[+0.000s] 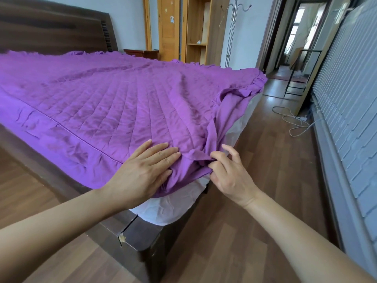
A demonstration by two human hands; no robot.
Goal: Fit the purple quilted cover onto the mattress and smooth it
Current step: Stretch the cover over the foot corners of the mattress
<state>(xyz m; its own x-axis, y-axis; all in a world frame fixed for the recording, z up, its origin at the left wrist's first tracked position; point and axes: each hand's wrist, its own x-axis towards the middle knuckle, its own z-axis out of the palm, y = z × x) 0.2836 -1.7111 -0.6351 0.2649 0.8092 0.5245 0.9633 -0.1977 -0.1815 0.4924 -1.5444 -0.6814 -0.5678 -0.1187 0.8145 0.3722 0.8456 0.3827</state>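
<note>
The purple quilted cover [114, 99] lies spread over the top of the mattress [169, 209], whose white side shows below the near corner and along the foot end. My left hand [142, 172] lies flat, fingers apart, pressing the cover at the near corner. Just right of it, my right hand [228, 174] pinches a bunched fold of the cover's skirt at that corner. Along the foot end the skirt is flipped up and twisted, and a ruffled edge sits on top at the far corner [255, 82].
The dark wooden bed frame [138, 233] has a chipped near corner. A headboard [51, 27] stands at the far left. A wooden floor surrounds the bed, with white cables [293, 121] by the brick-pattern wall on the right. A wardrobe, a coat stand and an open doorway lie beyond.
</note>
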